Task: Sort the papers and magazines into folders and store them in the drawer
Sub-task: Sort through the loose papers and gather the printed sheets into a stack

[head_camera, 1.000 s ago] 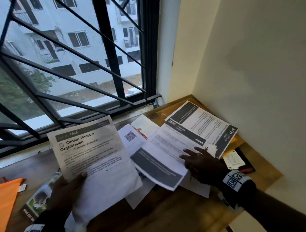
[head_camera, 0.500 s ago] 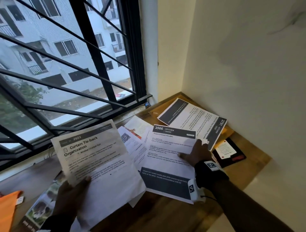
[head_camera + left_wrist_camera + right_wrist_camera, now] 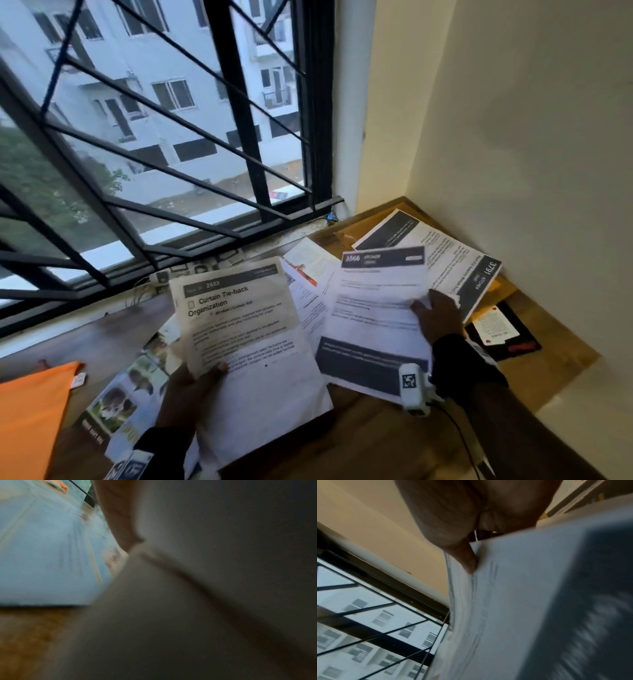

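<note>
Your left hand (image 3: 186,394) is gripping the sheet headed "Curtain Tie-back Organization" (image 3: 246,342) at its lower left edge, thumb curled over the front, and the sheet is standing tilted up off the desk in the lower middle of the head view; in the left wrist view that paper is filling most of the frame as a blurred pale surface. Your right hand (image 3: 436,320) is pinching the right edge of the sheet with the dark header band (image 3: 376,308), just right of centre, and the paper is crumpling a little where the fingers are closing on it; in the right wrist view your thumb (image 3: 467,559) is pressing on the top face of that same sheet. Behind it, toward the upper right, the sheet numbered 3791 (image 3: 445,260) is lying flat across a brown envelope (image 3: 346,234) in the corner of the wooden desk (image 3: 555,346). Between the two held sheets, more loose papers (image 3: 308,294) are lying fanned out. A magazine with animal photos (image 3: 116,404) is lying at the lower left, partly under the sheet in your left hand, and an orange folder (image 3: 30,411) is lying at the far left edge. A dark booklet with a pale tag (image 3: 503,332) is sitting at the right, near the wall, and the barred window (image 3: 154,137) is filling the upper left.
</note>
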`<action>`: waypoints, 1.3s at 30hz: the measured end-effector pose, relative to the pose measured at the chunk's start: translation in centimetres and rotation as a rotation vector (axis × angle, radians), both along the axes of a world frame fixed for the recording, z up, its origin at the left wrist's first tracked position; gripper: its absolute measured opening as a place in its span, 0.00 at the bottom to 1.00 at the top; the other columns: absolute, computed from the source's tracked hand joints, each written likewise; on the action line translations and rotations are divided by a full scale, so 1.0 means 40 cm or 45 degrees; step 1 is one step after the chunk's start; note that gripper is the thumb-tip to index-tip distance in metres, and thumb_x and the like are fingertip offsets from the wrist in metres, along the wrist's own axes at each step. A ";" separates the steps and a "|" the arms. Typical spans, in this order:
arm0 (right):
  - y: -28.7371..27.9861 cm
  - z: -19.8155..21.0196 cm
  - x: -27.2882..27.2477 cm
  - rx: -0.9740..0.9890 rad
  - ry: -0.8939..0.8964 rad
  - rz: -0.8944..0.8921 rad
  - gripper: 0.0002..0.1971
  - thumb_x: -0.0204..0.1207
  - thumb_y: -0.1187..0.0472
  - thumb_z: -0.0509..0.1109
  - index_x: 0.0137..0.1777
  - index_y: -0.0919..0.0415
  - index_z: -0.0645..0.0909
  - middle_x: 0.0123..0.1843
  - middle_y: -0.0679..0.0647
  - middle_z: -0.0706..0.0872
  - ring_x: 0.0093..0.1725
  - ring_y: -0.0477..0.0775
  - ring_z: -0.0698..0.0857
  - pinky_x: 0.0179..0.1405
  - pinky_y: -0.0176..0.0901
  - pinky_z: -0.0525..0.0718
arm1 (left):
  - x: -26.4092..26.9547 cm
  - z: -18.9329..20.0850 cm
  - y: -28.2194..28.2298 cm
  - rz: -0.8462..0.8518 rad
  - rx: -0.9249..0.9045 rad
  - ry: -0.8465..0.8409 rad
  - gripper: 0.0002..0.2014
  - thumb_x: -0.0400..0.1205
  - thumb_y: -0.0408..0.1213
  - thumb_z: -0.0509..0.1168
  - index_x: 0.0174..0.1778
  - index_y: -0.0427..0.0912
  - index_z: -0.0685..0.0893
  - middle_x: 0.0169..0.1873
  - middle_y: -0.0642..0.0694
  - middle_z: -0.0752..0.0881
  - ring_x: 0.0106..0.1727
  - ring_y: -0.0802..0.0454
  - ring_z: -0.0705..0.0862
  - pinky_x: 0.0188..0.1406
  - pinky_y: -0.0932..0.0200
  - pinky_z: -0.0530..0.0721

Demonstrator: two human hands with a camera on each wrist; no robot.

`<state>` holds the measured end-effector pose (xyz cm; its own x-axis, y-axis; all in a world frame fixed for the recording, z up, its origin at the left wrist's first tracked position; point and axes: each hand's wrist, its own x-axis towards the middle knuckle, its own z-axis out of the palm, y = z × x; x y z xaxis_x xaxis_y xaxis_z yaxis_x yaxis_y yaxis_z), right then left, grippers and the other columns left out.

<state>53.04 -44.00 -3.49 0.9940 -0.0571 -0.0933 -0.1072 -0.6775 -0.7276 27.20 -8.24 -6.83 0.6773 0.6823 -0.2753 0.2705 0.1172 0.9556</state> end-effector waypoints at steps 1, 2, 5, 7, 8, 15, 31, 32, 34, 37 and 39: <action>-0.002 0.019 0.001 0.045 -0.070 -0.020 0.18 0.77 0.60 0.73 0.61 0.73 0.81 0.64 0.74 0.82 0.65 0.72 0.79 0.62 0.49 0.72 | -0.002 0.003 -0.007 0.000 -0.008 -0.025 0.16 0.72 0.36 0.80 0.54 0.36 0.90 0.48 0.40 0.93 0.57 0.38 0.88 0.64 0.36 0.83; -0.008 0.043 0.006 0.075 -0.156 -0.039 0.20 0.77 0.57 0.71 0.60 0.75 0.81 0.63 0.76 0.82 0.65 0.73 0.79 0.64 0.52 0.72 | -0.001 0.006 -0.015 0.014 -0.011 -0.034 0.12 0.74 0.30 0.77 0.52 0.35 0.89 0.45 0.43 0.93 0.56 0.38 0.88 0.64 0.39 0.83; -0.011 0.120 0.028 0.115 -0.301 -0.035 0.22 0.77 0.54 0.69 0.54 0.77 0.79 0.56 0.79 0.82 0.59 0.74 0.81 0.56 0.53 0.73 | -0.001 0.019 -0.029 0.037 -0.008 -0.047 0.07 0.75 0.28 0.77 0.45 0.43 0.89 0.34 0.57 0.92 0.50 0.44 0.87 0.60 0.46 0.82; -0.014 0.151 0.046 0.161 -0.274 0.007 0.23 0.78 0.51 0.68 0.54 0.75 0.80 0.55 0.77 0.83 0.57 0.72 0.82 0.52 0.49 0.72 | -0.001 0.025 -0.033 0.038 0.017 -0.035 0.08 0.70 0.37 0.78 0.43 0.47 0.89 0.32 0.62 0.91 0.49 0.46 0.87 0.60 0.47 0.82; -0.005 0.159 0.046 0.199 -0.225 0.030 0.20 0.78 0.51 0.68 0.53 0.71 0.80 0.55 0.74 0.84 0.56 0.70 0.83 0.53 0.48 0.74 | -0.001 0.027 -0.033 0.041 0.034 -0.031 0.09 0.69 0.41 0.75 0.43 0.47 0.89 0.32 0.63 0.91 0.51 0.46 0.87 0.60 0.48 0.82; 0.182 0.108 -0.063 0.361 -0.214 0.449 0.12 0.77 0.65 0.73 0.58 0.70 0.83 0.52 0.59 0.85 0.54 0.52 0.80 0.53 0.31 0.70 | -0.003 0.019 -0.018 0.103 0.001 0.003 0.17 0.78 0.54 0.71 0.53 0.44 0.90 0.49 0.50 0.92 0.60 0.48 0.88 0.66 0.46 0.81; 0.395 -0.024 -0.197 0.333 0.037 0.839 0.21 0.76 0.47 0.71 0.64 0.57 0.78 0.61 0.54 0.86 0.59 0.55 0.84 0.61 0.55 0.83 | -0.027 0.060 -0.082 -0.035 -0.213 -0.020 0.11 0.80 0.26 0.70 0.58 0.30 0.86 0.50 0.37 0.92 0.51 0.39 0.91 0.43 0.55 0.90; 0.395 -0.029 -0.204 0.340 0.062 0.811 0.22 0.76 0.47 0.71 0.66 0.55 0.76 0.61 0.53 0.85 0.59 0.54 0.84 0.59 0.55 0.84 | -0.027 0.066 -0.084 -0.028 -0.234 -0.012 0.11 0.80 0.25 0.69 0.58 0.30 0.86 0.50 0.37 0.92 0.51 0.39 0.91 0.43 0.55 0.90; 0.394 -0.034 -0.219 0.409 0.165 0.763 0.27 0.74 0.45 0.72 0.70 0.51 0.72 0.62 0.51 0.84 0.59 0.53 0.84 0.60 0.56 0.85 | -0.036 0.071 -0.083 0.009 -0.242 -0.009 0.09 0.80 0.26 0.68 0.55 0.32 0.87 0.50 0.35 0.92 0.49 0.38 0.91 0.41 0.55 0.90; 0.383 -0.031 -0.249 0.534 0.325 0.802 0.29 0.72 0.44 0.73 0.71 0.54 0.74 0.63 0.51 0.86 0.60 0.52 0.85 0.64 0.56 0.83 | -0.066 0.085 -0.082 0.077 -0.212 -0.029 0.08 0.80 0.31 0.71 0.54 0.35 0.88 0.49 0.37 0.92 0.49 0.39 0.91 0.43 0.52 0.89; 0.380 -0.023 -0.279 0.586 0.344 0.900 0.27 0.71 0.46 0.70 0.68 0.59 0.79 0.62 0.53 0.87 0.61 0.53 0.85 0.65 0.55 0.83 | -0.093 0.098 -0.084 0.084 -0.216 -0.045 0.09 0.82 0.34 0.69 0.56 0.36 0.88 0.49 0.39 0.93 0.50 0.39 0.91 0.50 0.44 0.88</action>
